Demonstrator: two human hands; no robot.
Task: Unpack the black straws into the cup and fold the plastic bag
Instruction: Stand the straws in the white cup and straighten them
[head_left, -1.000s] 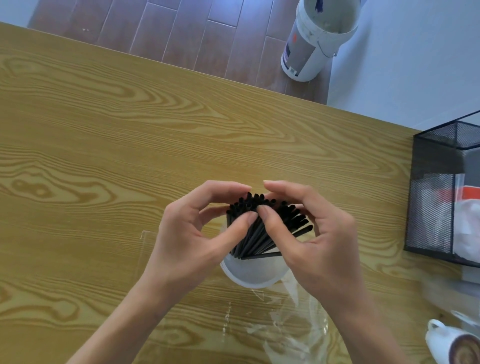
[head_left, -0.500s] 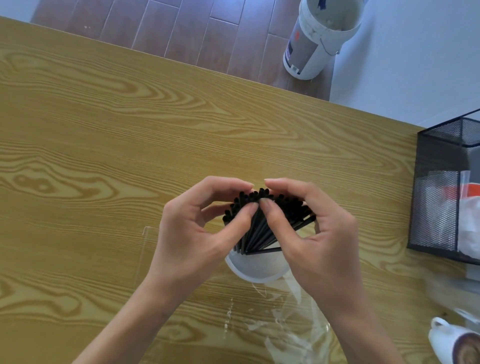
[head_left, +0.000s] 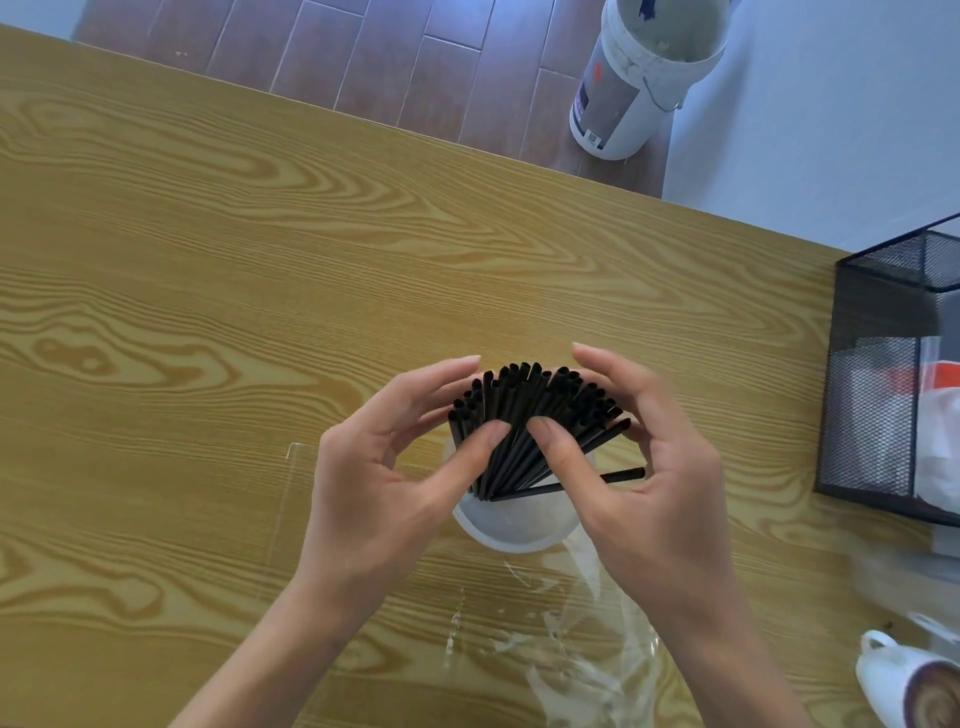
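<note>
A bundle of black straws (head_left: 535, 415) stands fanned out in a white cup (head_left: 519, 530) on the wooden table. My left hand (head_left: 384, 483) holds the bundle from the left, thumb on its near side and fingers curled behind it. On the right, my right hand (head_left: 654, 483) holds it the same way. One straw leans low to the right under my right thumb. The clear plastic bag (head_left: 587, 670) lies crumpled on the table just near of the cup, partly under my right wrist.
A black mesh basket (head_left: 872, 415) holding white and orange items stands at the table's right edge. A white mug (head_left: 893, 686) sits at the lower right. Beyond the table's far edge, a white bucket (head_left: 639, 83) stands on the floor.
My index fingertips have moved apart at the top of the bundle. The straws have fanned wider, and one has tipped low to the right.
</note>
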